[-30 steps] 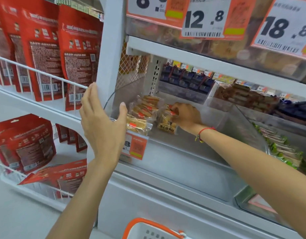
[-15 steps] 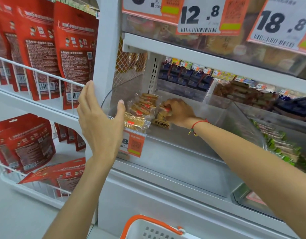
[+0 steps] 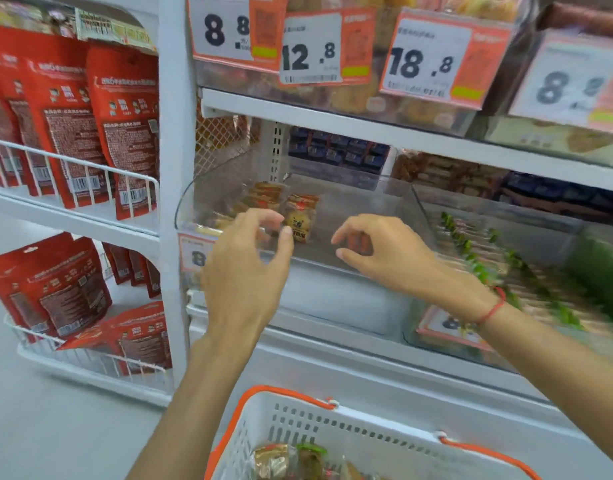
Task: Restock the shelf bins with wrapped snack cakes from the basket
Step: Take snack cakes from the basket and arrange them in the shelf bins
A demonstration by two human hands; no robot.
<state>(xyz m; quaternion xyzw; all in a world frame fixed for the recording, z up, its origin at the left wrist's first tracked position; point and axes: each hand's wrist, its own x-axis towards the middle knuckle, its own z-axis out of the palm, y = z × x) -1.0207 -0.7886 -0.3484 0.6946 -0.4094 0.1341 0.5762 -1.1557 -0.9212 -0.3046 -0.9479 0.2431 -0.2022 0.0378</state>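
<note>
Left hand (image 3: 244, 261) and right hand (image 3: 384, 252) apart, fingers loosely curled, holding nothing, before clear shelf bin (image 3: 416, 206), wrapped snack cakes (image 3: 300, 216) at bin's left end, more in white basket (image 3: 336, 427) below.

Clear bin (image 3: 395, 202) open at top; shelf (image 3: 367, 133) above caps the gap, price tags (image 3: 310, 46) hang over its edge. Cakes (image 3: 300, 216) stacked at bin's left end; bin floor right of them is bare. Bin's front wall stands between both hands and the cakes. Left hand (image 3: 244, 268) in front of left corner, right hand (image 3: 391, 254) in front of middle, open gap between them. White post (image 3: 175, 188) blocks the left side. Next bin (image 3: 506, 265) at right is packed. Basket (image 3: 332, 431) below, top open, handle (image 3: 284, 393) down along rim.
</note>
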